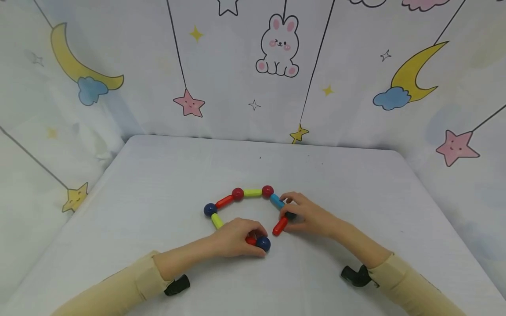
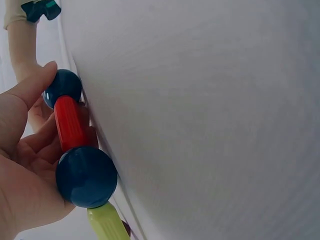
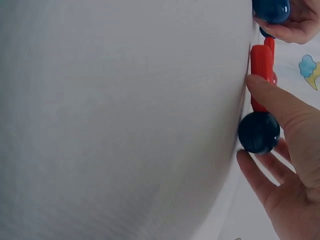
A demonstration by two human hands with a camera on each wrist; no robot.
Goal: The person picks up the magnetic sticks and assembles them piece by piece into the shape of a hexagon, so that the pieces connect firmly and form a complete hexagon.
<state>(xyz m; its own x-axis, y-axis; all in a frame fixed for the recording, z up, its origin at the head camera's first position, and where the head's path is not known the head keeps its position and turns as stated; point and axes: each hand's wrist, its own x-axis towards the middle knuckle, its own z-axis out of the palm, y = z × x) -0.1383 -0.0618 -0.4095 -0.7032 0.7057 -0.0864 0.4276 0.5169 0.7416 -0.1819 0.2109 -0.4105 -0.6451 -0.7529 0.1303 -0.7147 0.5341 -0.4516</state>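
A chain of coloured rods and balls, like magnetic building sticks, forms an almost closed ring on the table. My left hand (image 1: 236, 239) grips its near left end, thumb against a dark blue ball (image 1: 262, 244) and fingers around the red rod (image 2: 69, 122) joined to it. Another blue ball (image 2: 86, 176) and a yellow-green rod (image 2: 107, 222) follow. On the other end is my right hand (image 1: 310, 216), its thumb on a red rod (image 1: 280, 226) and fingers around a dark blue ball (image 3: 259, 132). A small gap separates the red rod's free tip from the left hand's ball.
Along the ring's far side run a blue rod (image 1: 277, 201), a red ball (image 1: 267, 191), a yellow-green rod (image 1: 253, 192), another red ball (image 1: 237, 194), a red rod (image 1: 224, 202) and a blue ball (image 1: 210, 210). A white cloth covers the table (image 1: 166, 175); a printed curtain (image 1: 237, 66) hangs behind.
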